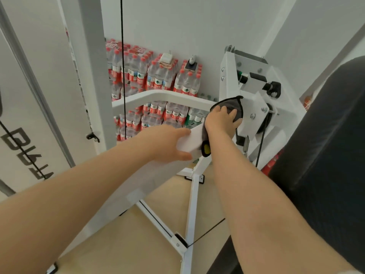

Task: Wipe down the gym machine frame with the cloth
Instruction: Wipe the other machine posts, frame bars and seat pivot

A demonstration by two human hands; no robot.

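Right hand: the right hand (221,120), at centre right of the frame, presses the grey cloth (232,107) flat against the white machine frame (164,95), fingers spread over the fabric.
Left hand: the left hand (169,145), just left of it, grips the sloping white beam (189,141), thumb beneath and fingers above.
Cloth position: where the curved bar meets the bolted pulley bracket (254,107).
Progress: wiping appears under way at this joint; no dirt or streaks are discernible, so the cleaned portion cannot be judged. The uprights, lower struts and bracket presumably remain.
Surface: glossy white painted steel with black cables (122,66).
Room: pale walls, beige floor (158,194), stacked packs of water bottles (158,76) in the upper centre, and a dark padded seat (325,145) at right.
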